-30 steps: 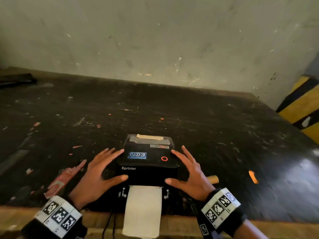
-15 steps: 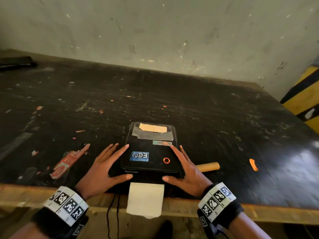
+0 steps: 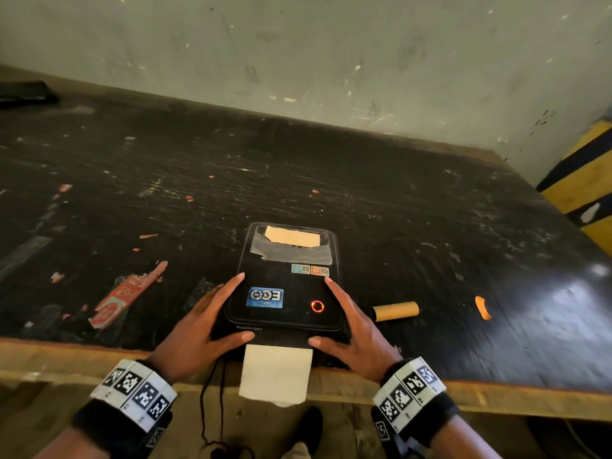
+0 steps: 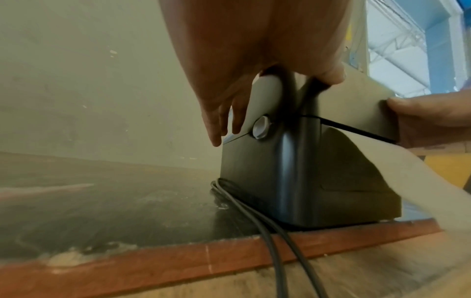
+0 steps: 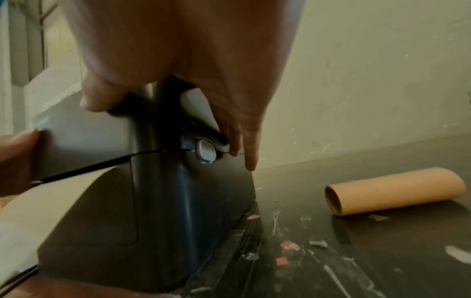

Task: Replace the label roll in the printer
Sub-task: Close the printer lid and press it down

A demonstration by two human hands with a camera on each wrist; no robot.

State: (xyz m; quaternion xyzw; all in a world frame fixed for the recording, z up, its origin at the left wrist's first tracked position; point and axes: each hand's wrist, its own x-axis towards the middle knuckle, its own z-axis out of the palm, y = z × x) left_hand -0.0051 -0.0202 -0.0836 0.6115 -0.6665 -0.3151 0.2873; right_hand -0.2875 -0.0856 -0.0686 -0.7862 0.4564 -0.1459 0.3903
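Observation:
The black label printer sits at the table's near edge with its lid down and a red ring lit on top. A white label strip hangs out of its front slot over the edge. My left hand lies along the lid's left side and my right hand along its right side, fingers straight, thumbs laid across the front. In the wrist views the fingers reach down past the grey side button, and likewise on the right beside the other button. An empty cardboard core lies just right of the printer.
Black cables drop from the printer over the wooden table edge. A torn red sticker lies to the left and an orange scrap to the right. The grey wall stands behind the table.
Both hands have closed in from a spread pose onto the printer's sides. The lid, raised at the front a second ago, now sits flat. The head view has tilted further down.

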